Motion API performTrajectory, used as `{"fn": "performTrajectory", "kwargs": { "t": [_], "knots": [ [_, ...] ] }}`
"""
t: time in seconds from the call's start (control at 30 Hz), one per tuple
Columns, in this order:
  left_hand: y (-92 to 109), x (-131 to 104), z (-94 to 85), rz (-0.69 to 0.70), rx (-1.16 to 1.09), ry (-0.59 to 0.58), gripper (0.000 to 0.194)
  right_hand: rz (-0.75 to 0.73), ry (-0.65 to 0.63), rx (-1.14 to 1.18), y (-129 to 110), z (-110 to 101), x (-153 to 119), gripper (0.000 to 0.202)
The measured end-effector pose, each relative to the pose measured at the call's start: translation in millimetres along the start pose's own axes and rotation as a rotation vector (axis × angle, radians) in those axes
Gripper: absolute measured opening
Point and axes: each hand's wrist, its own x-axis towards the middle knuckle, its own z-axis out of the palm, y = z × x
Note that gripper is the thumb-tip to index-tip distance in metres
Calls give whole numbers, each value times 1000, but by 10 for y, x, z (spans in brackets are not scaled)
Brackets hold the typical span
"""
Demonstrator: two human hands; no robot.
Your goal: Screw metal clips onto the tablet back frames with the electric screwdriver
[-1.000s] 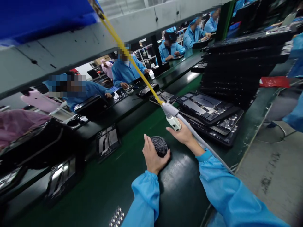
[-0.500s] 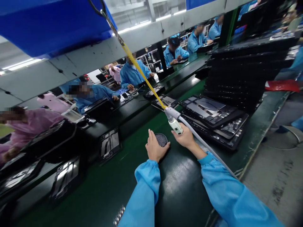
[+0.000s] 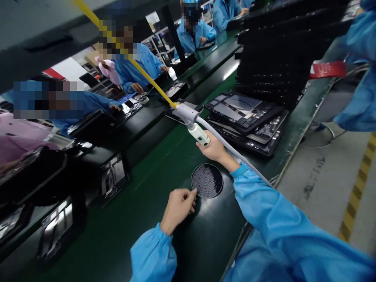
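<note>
A round black dish (image 3: 207, 180) with many small pale pieces lies on the green bench (image 3: 152, 168). Just left of its lower edge is my left hand (image 3: 178, 207), its fingers curled together; whether something small is between them is hidden. My right hand (image 3: 216, 148), beyond the dish, is wrapped round a white electric tool (image 3: 198, 135). The tool points away from me, and its grey upper part (image 3: 187, 112) hangs from a yellow cord (image 3: 149, 80), with a pale hose running back along my right forearm.
Opened flat devices (image 3: 243, 113) are piled behind my right hand, beside a tall black stack (image 3: 270, 58). More devices (image 3: 114, 175) lie at the left. People in blue and pink sleeves sit across the bench. A red packet (image 3: 329, 69) is at the right edge.
My left hand has come off the dish, moved toward me and curled its fingers. The dish now shows fully. The view has shifted; my right hand still holds the tool.
</note>
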Motion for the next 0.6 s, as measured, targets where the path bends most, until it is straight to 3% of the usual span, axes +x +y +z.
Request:
{"fn": "performTrajectory", "kwargs": {
  "t": [0.07,0.13,0.2,0.27,0.37,0.43,0.5,0.6],
  "knots": [
    [-126,-129,-171,74,97,27,46,-6,-20,-19,-5,-11,1,27],
    [-410,-170,-499,74,319,199,44,-3,-39,-45,-13,-13,2,27],
    [-827,-133,-900,-55,574,294,42,6,-59,-66,-21,-4,0,31],
    [-1307,-44,-1287,-139,786,277,40,21,-86,-94,-31,11,-7,37],
    [-1979,147,-1737,-243,873,259,35,48,-158,-141,-59,24,-18,42],
    [-2313,282,-1936,-238,815,225,29,63,-193,-149,-89,21,-16,42],
    [-2512,378,-2061,-222,745,219,26,77,-213,-156,-124,12,-5,43],
    [-2527,396,-2123,-233,703,269,24,102,-242,-186,-167,-2,18,45]
  ]
}}
